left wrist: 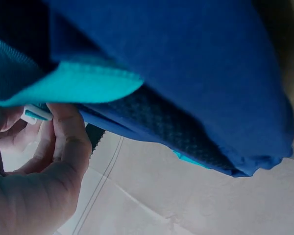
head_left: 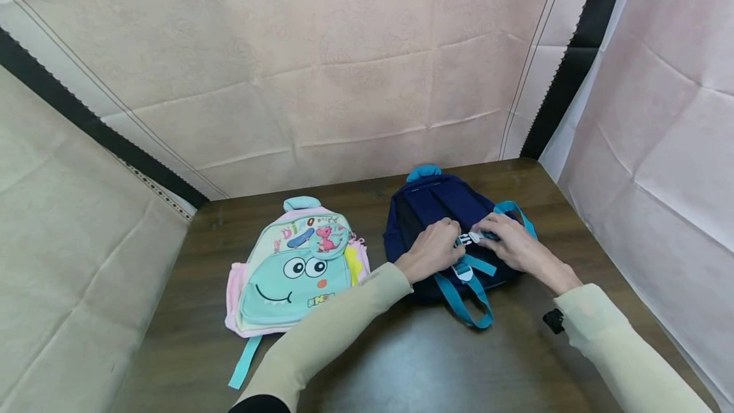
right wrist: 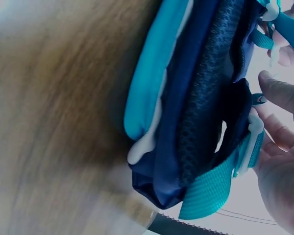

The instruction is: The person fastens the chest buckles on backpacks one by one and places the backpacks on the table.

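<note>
A navy backpack (head_left: 421,202) lies on the table with its turquoise straps up. Between both hands is a white strap buckle (head_left: 466,239) whose prongs show. My left hand (head_left: 431,248) pinches the pronged half, and the left wrist view has its fingers (left wrist: 68,132) round a white buckle piece (left wrist: 36,114) on turquoise webbing. Thumb and fingers of my right hand (head_left: 507,241) hold the other half; in the right wrist view a white buckle piece (right wrist: 255,125) sits against those fingers (right wrist: 279,129). Whether the halves touch is too small to tell.
Left of the navy bag lies a mint and pink children's backpack (head_left: 292,273) with a cartoon face, its loose strap (head_left: 245,362) trailing toward the front. The brown table (head_left: 189,298) is bounded by pale fabric walls (head_left: 344,81) with black edging.
</note>
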`<act>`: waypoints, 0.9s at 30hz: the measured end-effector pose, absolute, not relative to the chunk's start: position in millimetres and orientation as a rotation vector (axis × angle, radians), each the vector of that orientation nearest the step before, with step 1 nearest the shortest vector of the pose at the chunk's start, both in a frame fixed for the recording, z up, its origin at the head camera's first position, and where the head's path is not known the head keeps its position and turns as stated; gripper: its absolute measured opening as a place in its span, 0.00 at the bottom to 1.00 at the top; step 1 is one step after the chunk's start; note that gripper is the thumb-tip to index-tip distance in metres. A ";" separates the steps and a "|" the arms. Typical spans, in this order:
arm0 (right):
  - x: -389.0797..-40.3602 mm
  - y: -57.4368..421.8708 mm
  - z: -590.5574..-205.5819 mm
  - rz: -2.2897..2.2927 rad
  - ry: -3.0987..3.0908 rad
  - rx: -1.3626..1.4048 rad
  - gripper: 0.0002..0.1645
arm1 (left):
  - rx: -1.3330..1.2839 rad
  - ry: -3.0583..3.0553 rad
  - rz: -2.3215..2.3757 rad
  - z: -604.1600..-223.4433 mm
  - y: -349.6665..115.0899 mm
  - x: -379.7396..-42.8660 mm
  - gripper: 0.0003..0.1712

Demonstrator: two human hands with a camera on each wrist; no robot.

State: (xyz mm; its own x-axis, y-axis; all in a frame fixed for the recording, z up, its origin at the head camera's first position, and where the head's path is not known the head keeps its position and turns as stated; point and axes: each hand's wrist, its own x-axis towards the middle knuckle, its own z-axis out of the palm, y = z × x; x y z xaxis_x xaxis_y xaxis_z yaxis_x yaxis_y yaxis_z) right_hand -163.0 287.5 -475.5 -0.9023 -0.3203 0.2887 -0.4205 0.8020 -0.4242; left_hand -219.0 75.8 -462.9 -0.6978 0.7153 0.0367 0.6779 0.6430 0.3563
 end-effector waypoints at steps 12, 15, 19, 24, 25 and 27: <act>-165.6 283.8 -461.9 0.716 -2.784 0.520 0.12 | 1.226 2.809 0.719 -468.3 67.8 -219.2 0.15; -166.1 283.8 -460.2 0.710 -2.797 0.499 0.12 | 1.254 2.828 0.745 -476.0 68.3 -223.2 0.15; -166.0 284.0 -458.4 0.709 -2.817 0.454 0.12 | 1.284 2.846 0.775 -490.2 70.1 -230.6 0.14; -166.8 282.7 -458.4 0.709 -2.820 0.456 0.12 | 1.273 2.823 0.788 -479.9 68.3 -225.2 0.14; -167.0 282.1 -458.4 0.708 -2.819 0.460 0.12 | 1.261 2.812 0.786 -474.5 67.6 -222.4 0.15; -167.6 281.0 -458.6 0.711 -2.819 0.468 0.12 | 1.243 2.818 0.758 -473.9 68.3 -221.3 0.16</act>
State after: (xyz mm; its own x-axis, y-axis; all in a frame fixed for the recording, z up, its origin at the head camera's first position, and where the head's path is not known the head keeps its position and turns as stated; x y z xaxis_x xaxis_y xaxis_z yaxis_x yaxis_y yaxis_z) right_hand -167.6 281.0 -458.6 -0.9306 -0.2538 0.2637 -0.3485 0.8347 -0.4265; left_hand -221.3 68.3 -473.9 -0.6923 0.6892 0.2139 0.7035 0.5787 0.4125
